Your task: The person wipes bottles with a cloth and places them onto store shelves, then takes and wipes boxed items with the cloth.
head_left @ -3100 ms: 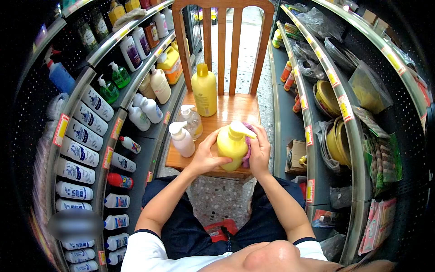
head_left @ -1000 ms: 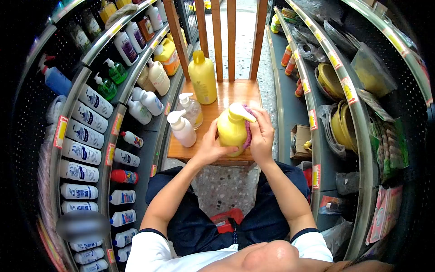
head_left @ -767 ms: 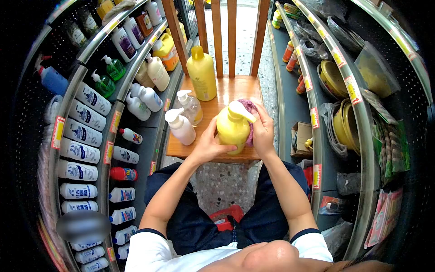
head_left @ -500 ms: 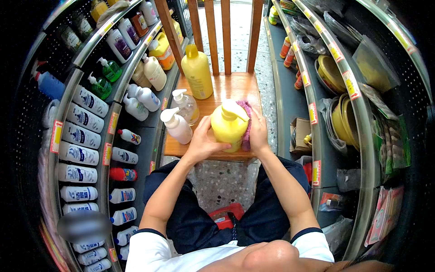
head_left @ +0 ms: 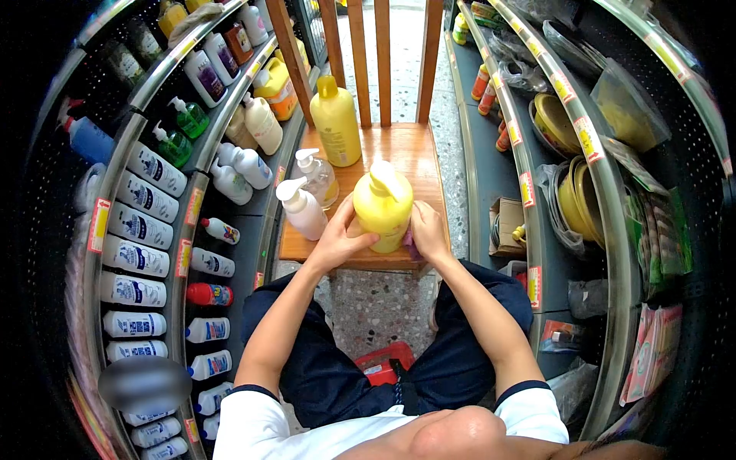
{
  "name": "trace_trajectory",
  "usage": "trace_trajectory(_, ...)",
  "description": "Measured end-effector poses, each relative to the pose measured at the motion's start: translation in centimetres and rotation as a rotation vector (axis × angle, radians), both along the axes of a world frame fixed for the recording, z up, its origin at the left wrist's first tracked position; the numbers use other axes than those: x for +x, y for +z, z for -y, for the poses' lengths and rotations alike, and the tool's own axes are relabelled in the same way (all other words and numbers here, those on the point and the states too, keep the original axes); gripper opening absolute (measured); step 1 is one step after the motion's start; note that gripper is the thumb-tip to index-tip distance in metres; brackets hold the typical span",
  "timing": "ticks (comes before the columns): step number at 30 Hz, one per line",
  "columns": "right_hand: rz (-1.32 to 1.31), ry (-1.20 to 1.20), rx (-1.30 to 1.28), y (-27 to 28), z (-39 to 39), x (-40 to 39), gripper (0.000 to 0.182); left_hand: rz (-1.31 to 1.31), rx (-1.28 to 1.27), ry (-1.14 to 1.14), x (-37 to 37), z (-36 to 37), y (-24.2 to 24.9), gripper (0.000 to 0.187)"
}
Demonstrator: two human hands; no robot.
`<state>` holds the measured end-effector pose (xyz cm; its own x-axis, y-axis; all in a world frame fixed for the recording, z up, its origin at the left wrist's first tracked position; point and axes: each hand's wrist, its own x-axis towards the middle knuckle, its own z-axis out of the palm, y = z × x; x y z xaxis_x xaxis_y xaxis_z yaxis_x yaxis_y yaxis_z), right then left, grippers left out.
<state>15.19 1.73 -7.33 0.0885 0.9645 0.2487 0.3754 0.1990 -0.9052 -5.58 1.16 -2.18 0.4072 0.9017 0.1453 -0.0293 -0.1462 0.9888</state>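
My left hand [head_left: 340, 241] curls round the yellow pump bottle [head_left: 383, 208] at the chair's [head_left: 400, 146] near edge; my right hand [head_left: 429, 231] bunches a purple cloth [head_left: 411, 244]. The bottle looks slippery, maybe heavy; its fat middle seems best to grab.

On a brown wooden chair [head_left: 418, 146], a tall yellow plastic bottle [head_left: 336, 126] stands behind a clear plastic pump bottle [head_left: 320, 185].
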Motion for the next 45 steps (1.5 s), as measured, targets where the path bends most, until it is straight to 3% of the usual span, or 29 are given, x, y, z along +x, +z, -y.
trace_trajectory(4,0.201,-0.025,0.144,0.0,0.0,0.1,0.026,-0.171,0.214,0.114,0.1,-0.1,-0.7,0.090)
trace_trajectory(6,0.142,-0.025,0.111,0.0,0.1,0.1,0.026,-0.333,0.265,0.188,0.8,0.4,-0.3,0.090)
trace_trajectory(9,-0.052,-0.048,0.084,0.7,0.3,-0.5,0.025,-0.348,0.280,0.238,1.5,0.3,0.2,0.089)
trace_trajectory(15,-0.377,-0.026,0.030,3.9,0.4,-0.9,0.030,-0.046,0.116,0.185,1.4,-0.3,-0.1,0.090)
trace_trajectory(21,-0.499,-0.045,0.174,7.1,-0.2,-1.6,0.026,0.014,0.026,0.060,1.0,-0.7,0.8,0.085)
trace_trajectory(22,-0.516,-0.070,0.230,7.8,-0.2,-1.8,0.023,-0.052,0.104,0.075,1.0,-0.8,0.7,0.086)
trace_trajectory(24,-0.395,-0.041,0.276,9.9,0.4,-1.7,0.023,-0.185,0.261,0.105,0.7,-1.2,0.6,0.087)
trace_trajectory(28,-0.274,-0.007,0.366,10.7,0.2,-1.8,0.022,-0.319,0.327,0.150,1.2,-1.1,0.5,0.095)
trace_trajectory(30,-0.292,0.020,0.331,10.5,-0.3,-1.7,0.021,-0.388,0.321,0.211,2.1,-0.7,0.9,0.101)
trace_trajectory(33,-0.397,0.054,0.243,10.0,-1.0,-1.7,0.021,-0.222,0.254,0.409,3.6,0.3,0.0,0.107)
trace_trajectory(36,-0.524,0.086,0.176,9.2,-1.6,-1.8,0.024,-0.205,0.297,0.449,4.2,0.6,-1.2,0.111)
trace_trajectory(41,-0.696,0.094,0.013,8.9,-1.4,-1.7,0.028,-0.217,0.269,0.561,6.5,1.2,-1.5,0.101)
trace_trajectory(45,-0.655,0.128,0.032,9.0,-1.2,-1.5,0.030,-0.216,0.302,0.540,5.8,0.6,-0.8,0.093)
